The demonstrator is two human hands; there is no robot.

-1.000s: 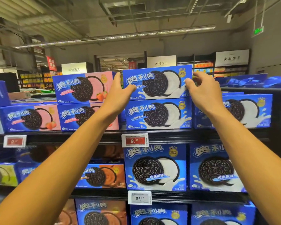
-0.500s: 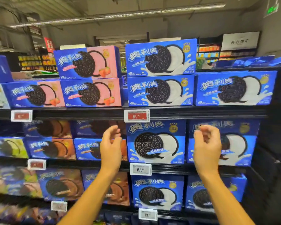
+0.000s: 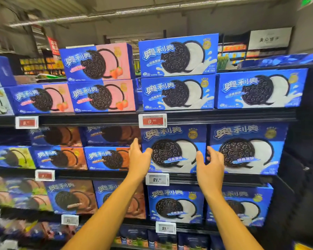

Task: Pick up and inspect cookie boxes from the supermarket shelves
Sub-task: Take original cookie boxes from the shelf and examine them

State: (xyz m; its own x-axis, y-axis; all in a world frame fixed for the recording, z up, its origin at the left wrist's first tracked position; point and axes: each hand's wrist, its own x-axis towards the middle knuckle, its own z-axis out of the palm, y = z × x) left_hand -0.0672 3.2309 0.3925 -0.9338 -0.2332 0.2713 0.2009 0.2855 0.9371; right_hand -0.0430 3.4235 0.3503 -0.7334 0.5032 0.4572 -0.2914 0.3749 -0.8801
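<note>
Both forearms are bare right up to the frame edge, no sleeves showing. The left hand (image 3: 138, 159) and right hand (image 3: 210, 167) wear no gloves, rings, watch or bands.

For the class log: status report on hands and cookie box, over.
Left hand open, right hand open, flanking large blue box on middle shelf. Not gripped yet. Nothing blocking.

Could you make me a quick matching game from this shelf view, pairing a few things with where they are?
Things:
1. pink strawberry box
2. 9.90 price tag
3. left hand
4. right hand

Places:
A. at the right edge of the big white-cream box
B. top of the stack, upper left
C. at that box's left edge
D. on the shelf rail above that box

Pairs: 1-B, 2-D, 3-C, 4-A
</note>
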